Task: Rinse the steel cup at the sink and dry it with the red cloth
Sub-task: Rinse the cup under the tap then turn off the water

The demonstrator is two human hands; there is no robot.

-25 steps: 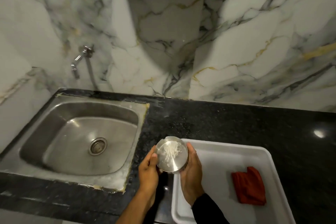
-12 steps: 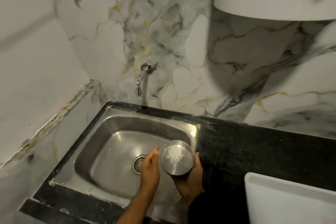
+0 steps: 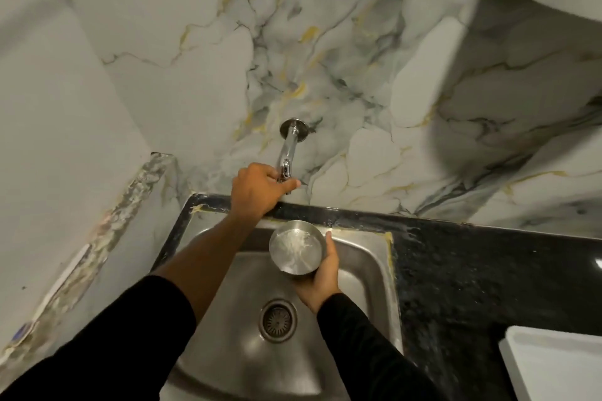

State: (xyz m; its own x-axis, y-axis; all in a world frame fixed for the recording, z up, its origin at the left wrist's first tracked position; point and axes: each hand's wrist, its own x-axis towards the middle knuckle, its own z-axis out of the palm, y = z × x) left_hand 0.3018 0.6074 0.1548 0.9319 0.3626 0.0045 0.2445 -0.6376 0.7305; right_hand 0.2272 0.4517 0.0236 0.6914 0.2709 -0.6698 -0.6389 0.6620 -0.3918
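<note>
Two hands in view, both yours; your left hand (image 3: 257,187) is raised to the chrome tap (image 3: 286,153) on the marble wall (image 3: 374,81), its grip closed around the tap's lower end, thumb across the front; your right hand (image 3: 321,273) carries the steel cup (image 3: 298,246), grip wrapped round the cup's right side and underside, fingertips (image 3: 328,234) showing at the far rim; cup is tilted, mouth toward the camera, whitish streaks inside, held over the back of the steel sink (image 3: 365,270), just below the tap; drain (image 3: 278,321) sits nearer you in the basin; black worktop (image 3: 472,277) lies right of the sink; corner of a white tray (image 3: 553,365) at lower right.
</note>
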